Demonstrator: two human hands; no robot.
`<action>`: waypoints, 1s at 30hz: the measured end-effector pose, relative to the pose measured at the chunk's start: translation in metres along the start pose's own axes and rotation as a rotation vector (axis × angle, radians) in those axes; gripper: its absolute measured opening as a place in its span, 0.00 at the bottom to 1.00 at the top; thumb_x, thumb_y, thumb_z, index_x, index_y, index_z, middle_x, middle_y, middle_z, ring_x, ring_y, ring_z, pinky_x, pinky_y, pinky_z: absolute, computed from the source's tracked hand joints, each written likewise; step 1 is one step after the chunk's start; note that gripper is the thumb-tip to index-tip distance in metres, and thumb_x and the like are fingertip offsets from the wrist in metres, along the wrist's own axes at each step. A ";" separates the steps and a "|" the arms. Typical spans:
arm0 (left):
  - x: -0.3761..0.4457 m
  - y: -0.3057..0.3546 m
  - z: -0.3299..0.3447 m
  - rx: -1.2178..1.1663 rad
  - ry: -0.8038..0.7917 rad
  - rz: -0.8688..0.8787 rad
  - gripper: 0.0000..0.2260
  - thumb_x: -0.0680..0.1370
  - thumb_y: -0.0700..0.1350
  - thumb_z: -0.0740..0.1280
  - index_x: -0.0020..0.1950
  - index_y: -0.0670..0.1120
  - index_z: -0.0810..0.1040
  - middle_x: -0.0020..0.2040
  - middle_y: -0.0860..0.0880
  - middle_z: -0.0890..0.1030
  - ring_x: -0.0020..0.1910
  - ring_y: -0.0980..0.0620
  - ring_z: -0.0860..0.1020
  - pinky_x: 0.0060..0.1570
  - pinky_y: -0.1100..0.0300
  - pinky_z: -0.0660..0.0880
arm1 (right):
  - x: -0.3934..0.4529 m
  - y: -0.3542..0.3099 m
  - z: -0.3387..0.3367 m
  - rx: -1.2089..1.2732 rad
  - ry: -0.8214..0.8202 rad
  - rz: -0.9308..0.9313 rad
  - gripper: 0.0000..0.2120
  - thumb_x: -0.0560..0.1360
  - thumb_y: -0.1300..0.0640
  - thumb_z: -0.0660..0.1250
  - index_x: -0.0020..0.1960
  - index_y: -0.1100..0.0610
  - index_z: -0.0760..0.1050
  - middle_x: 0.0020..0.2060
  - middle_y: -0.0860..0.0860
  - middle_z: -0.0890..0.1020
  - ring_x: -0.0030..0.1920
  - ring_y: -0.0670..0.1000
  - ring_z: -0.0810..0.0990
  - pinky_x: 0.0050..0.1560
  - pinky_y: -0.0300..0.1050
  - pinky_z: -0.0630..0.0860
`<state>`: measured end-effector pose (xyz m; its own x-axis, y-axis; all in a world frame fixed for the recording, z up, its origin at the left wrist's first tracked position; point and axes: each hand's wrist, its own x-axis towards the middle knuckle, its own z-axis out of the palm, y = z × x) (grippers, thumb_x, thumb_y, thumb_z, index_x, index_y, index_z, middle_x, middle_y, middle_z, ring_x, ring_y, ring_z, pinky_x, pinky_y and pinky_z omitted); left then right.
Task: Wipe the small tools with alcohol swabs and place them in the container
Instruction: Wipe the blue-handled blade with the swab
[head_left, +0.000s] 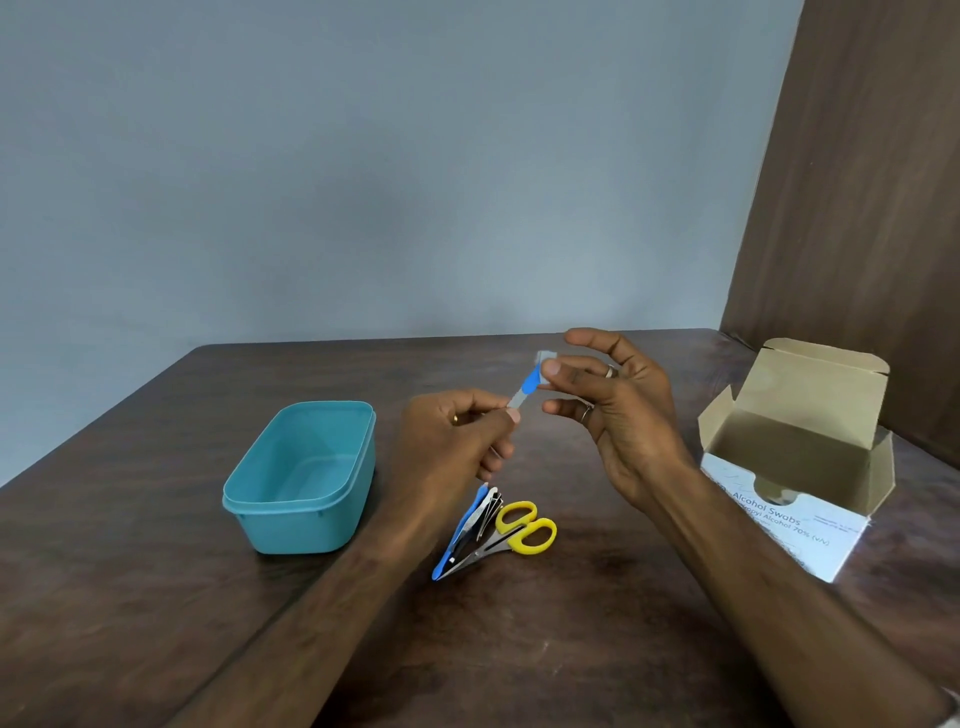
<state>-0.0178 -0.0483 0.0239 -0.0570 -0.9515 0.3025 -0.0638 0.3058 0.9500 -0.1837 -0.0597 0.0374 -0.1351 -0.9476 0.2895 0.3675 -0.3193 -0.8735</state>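
Above the table, my left hand (457, 436) pinches the metal end of a thin blue-handled tool (531, 383). My right hand (618, 415) presses a small white alcohol swab (545, 357) against the tool's blue upper end with thumb and fingertip, its other fingers spread. The teal plastic container (301, 525) stands open to the left, with nothing visible inside. Below my hands lies a small pile of tools: yellow-handled scissors (525, 529), a blue-handled file (456, 543) and some metal pieces (489, 512).
An open cardboard box (795, 467) labelled Alcohol Swabs sits at the right, close to the brown wall panel (857, 208). The dark wooden table (519, 649) runs back to a grey wall.
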 end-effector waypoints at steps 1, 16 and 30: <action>0.000 0.001 -0.001 -0.023 0.037 0.015 0.02 0.75 0.41 0.73 0.44 0.44 0.85 0.29 0.48 0.80 0.27 0.53 0.76 0.33 0.55 0.77 | 0.001 -0.001 -0.001 0.001 -0.005 0.002 0.19 0.69 0.70 0.74 0.57 0.59 0.76 0.41 0.56 0.87 0.40 0.53 0.86 0.37 0.45 0.81; 0.004 0.008 -0.011 -0.010 0.242 0.106 0.09 0.74 0.46 0.75 0.36 0.44 0.84 0.29 0.45 0.79 0.28 0.53 0.74 0.33 0.55 0.77 | -0.001 0.004 0.000 -0.371 -0.241 -0.021 0.24 0.66 0.74 0.76 0.58 0.58 0.77 0.37 0.58 0.86 0.36 0.55 0.83 0.37 0.48 0.79; 0.003 0.005 -0.011 0.179 0.140 0.163 0.05 0.75 0.46 0.73 0.39 0.50 0.85 0.32 0.49 0.83 0.31 0.58 0.77 0.30 0.65 0.77 | -0.004 0.014 0.006 -0.441 -0.322 -0.103 0.26 0.68 0.70 0.77 0.61 0.54 0.76 0.40 0.60 0.87 0.40 0.62 0.82 0.39 0.52 0.78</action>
<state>-0.0074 -0.0504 0.0300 0.0561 -0.8811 0.4696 -0.2410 0.4445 0.8628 -0.1721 -0.0601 0.0261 0.1640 -0.8892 0.4272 -0.0618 -0.4415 -0.8952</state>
